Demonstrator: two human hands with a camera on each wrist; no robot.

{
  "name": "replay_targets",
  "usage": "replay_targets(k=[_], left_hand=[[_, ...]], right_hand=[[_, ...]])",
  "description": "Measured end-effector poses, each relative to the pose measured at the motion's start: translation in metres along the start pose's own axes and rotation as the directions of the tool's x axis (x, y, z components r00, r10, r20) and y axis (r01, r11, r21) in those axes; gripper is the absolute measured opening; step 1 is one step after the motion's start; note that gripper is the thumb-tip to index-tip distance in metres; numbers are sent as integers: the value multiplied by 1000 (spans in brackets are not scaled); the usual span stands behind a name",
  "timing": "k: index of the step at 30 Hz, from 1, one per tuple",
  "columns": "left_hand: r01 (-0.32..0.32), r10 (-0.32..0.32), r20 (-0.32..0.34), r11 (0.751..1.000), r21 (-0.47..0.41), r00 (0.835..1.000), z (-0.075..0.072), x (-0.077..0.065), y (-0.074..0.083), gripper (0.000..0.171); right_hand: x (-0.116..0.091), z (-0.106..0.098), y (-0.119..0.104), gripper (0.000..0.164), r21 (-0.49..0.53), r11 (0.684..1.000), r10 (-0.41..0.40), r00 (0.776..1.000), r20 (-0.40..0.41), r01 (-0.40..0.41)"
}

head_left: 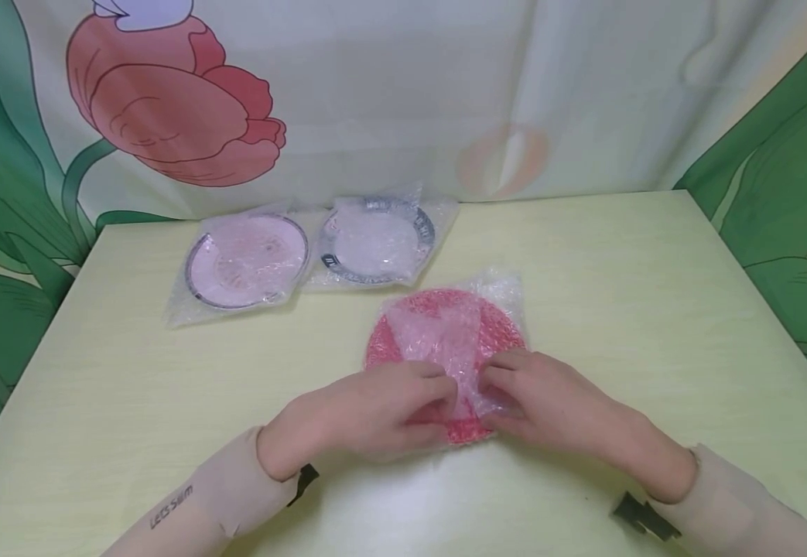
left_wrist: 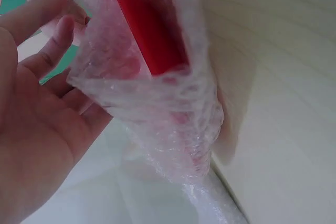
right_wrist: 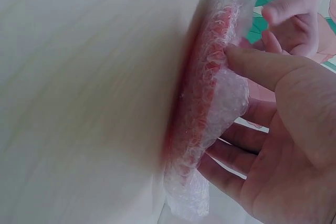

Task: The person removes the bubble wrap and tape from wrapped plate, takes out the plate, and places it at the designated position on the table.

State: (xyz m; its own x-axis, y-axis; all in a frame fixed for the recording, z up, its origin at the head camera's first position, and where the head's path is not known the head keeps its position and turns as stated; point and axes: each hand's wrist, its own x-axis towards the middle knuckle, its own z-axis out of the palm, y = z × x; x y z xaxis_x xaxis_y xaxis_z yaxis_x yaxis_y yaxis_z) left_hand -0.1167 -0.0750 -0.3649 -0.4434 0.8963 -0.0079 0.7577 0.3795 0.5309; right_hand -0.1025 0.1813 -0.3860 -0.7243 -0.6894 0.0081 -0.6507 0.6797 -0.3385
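A round red plate (left_wrist: 152, 30) lies in bubble wrap (head_left: 441, 329) on the table in the head view, below the middle. In the left wrist view the wrap gapes at one end and the plate's red edge shows inside. My left hand (head_left: 396, 406) is over the wrap's near left part, fingers loosely bent; some fingertips are hidden behind the wrap. On the near right, my right hand (head_left: 549, 394) pinches a loose flap of the bubble wrap (right_wrist: 228, 100), thumb on one side and fingers on the other.
Two more bubble-wrapped plates lie toward the back: a pale pink one with a dark rim (head_left: 246, 259) and a white one with a dark patterned rim (head_left: 375, 240). Behind the pale table (head_left: 654, 309) hangs a flower-printed curtain (head_left: 375, 100).
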Motion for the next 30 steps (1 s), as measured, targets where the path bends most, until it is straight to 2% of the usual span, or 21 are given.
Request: replay_targets(k=[4, 11, 15, 20, 26, 30], left_hand=[[25, -24, -36, 999, 26, 999, -1, -1, 2, 3], [75, -72, -30, 988, 135, 997, 0, -1, 2, 17], [53, -49, -24, 979, 196, 999, 1, -1, 0, 21], [16, -3, -43, 954, 300, 999, 0, 0, -3, 31], [49, -21, -75, 914, 403, 997, -2, -1, -4, 40], [86, -45, -108, 907, 413, 993, -3, 0, -7, 41]], right_hand=[[0, 0, -1, 39, 0, 1000, -3, 1000, -2, 3], [-1, 0, -1, 39, 9, 1000, -4, 1000, 2, 4], [-1, 0, -1, 40, 11, 1000, -2, 1000, 3, 2], [-1, 1, -1, 40, 3, 1000, -6, 1000, -2, 6], [-1, 1, 0, 39, -9, 1000, -11, 1000, -8, 11], [-1, 1, 0, 37, -4, 1000, -11, 1000, -13, 11]])
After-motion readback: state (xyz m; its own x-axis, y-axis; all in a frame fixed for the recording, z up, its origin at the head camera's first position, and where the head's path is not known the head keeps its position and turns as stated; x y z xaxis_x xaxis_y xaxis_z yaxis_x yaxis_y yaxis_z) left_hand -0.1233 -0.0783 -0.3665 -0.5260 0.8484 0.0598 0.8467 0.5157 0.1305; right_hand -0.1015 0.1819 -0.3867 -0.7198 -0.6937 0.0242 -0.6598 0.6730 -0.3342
